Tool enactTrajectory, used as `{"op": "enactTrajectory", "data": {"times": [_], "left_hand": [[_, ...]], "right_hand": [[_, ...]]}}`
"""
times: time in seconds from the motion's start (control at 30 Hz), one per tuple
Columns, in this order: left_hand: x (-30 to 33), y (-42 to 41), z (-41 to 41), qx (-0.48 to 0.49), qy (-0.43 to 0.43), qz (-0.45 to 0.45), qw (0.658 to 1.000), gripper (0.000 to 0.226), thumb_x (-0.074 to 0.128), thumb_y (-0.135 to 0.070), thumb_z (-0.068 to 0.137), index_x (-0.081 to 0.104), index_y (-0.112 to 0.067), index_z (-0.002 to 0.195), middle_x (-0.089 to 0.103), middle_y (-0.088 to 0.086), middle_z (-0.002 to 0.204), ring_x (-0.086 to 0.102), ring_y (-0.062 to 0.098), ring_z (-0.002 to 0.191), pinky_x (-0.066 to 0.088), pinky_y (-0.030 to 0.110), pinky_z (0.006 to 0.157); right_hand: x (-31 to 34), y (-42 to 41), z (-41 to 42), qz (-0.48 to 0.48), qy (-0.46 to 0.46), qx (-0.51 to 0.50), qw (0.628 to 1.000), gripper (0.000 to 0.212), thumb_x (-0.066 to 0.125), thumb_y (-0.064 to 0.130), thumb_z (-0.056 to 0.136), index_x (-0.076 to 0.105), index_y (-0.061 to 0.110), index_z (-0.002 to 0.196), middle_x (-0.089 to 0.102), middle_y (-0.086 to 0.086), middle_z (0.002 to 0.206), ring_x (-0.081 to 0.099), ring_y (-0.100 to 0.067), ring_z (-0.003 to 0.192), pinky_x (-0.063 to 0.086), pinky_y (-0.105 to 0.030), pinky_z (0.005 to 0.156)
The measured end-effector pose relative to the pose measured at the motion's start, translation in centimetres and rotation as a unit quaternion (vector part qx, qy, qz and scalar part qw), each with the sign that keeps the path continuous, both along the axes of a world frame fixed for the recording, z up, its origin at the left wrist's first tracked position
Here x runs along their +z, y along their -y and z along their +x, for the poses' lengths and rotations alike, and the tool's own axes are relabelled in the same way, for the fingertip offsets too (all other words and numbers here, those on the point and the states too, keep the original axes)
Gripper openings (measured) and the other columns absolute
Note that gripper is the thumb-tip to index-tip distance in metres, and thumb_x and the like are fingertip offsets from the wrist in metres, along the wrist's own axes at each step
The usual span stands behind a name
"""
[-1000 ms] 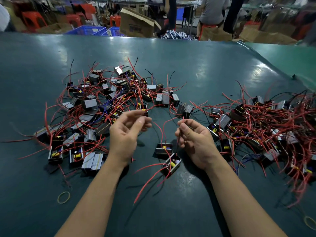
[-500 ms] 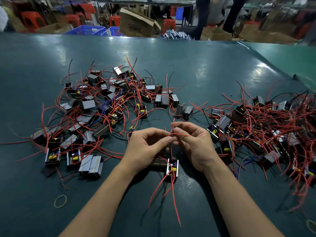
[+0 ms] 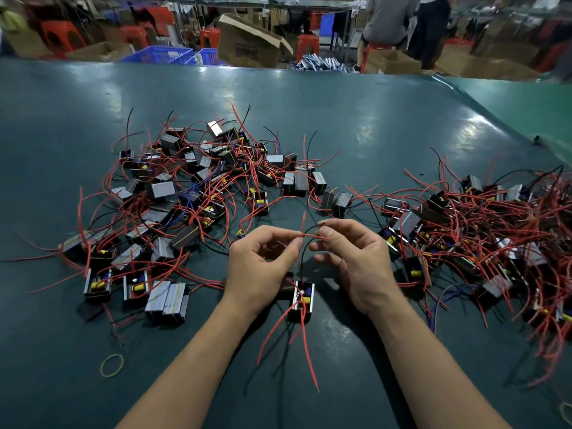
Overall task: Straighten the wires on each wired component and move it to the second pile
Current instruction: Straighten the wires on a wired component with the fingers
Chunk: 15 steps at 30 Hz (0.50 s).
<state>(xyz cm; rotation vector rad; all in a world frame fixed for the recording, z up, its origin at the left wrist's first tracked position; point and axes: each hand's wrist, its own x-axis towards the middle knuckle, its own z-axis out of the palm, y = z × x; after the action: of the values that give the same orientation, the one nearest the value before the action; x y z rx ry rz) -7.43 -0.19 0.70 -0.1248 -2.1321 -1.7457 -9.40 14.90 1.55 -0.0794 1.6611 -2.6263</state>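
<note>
2 hands work 1 component (image 3: 301, 301): left hand (image 3: 263, 264) and right hand (image 3: 356, 258) both pinch its red wire (image 3: 311, 236) at 12 o'clock, tensioning it straight.

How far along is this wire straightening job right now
Which pile is finished is unclear: the left pile looks looser, the right pile still badly tangled. In hand: left hand and right hand pinch a red wire above one component. Much remains.

two hands (image 3: 263, 261), two component piles (image 3: 192, 196), two rubber bands (image 3: 112, 365)
</note>
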Motion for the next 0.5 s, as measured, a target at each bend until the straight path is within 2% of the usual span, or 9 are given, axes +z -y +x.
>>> {"op": "enactTrajectory", "data": {"times": [0.1,0.23,0.37,0.5], "left_hand": [[-0.06,-0.05,0.23,0.014,-0.046,-0.002,0.999,0.010,0.078,-0.011,0.081,0.075,-0.019,0.085,0.071,-0.003,0.079,0.067,0.012,0.073,0.052,0.019,0.069],[-0.12,-0.29,0.30,-0.001,-0.033,0.010,0.999,0.007,0.075,-0.014,0.083,0.074,-0.020,0.084,0.073,-0.007,0.079,0.069,0.009,0.071,0.054,0.019,0.068],[-0.05,-0.33,0.17,-0.031,0.001,0.067,0.997,0.009,0.069,-0.003,0.087,0.071,-0.011,0.089,0.073,0.003,0.077,0.069,0.010,0.067,0.055,0.022,0.060],[0.17,-0.28,0.27,-0.040,0.019,0.099,0.994,0.006,0.064,-0.002,0.090,0.066,-0.008,0.091,0.072,0.009,0.073,0.064,0.013,0.054,0.053,0.021,0.054]], "right_hand": [[0.04,-0.30,-0.03,0.020,-0.015,-0.012,1.000,0.013,0.072,0.002,0.077,0.076,0.013,0.083,0.071,-0.009,0.076,0.069,-0.020,0.065,0.054,-0.022,0.056],[-0.12,-0.19,0.31,0.044,-0.022,0.015,0.999,0.024,0.066,-0.008,0.083,0.075,0.015,0.083,0.072,-0.011,0.078,0.068,-0.020,0.066,0.055,-0.024,0.059],[0.27,-0.25,0.40,0.022,-0.006,0.023,0.999,0.012,0.072,0.003,0.075,0.074,0.013,0.081,0.070,-0.010,0.076,0.067,-0.020,0.064,0.055,-0.024,0.057],[0.58,-0.34,0.55,-0.002,0.001,0.043,0.999,0.012,0.072,0.009,0.071,0.076,0.013,0.081,0.070,-0.011,0.080,0.068,-0.020,0.066,0.055,-0.024,0.057]]}}
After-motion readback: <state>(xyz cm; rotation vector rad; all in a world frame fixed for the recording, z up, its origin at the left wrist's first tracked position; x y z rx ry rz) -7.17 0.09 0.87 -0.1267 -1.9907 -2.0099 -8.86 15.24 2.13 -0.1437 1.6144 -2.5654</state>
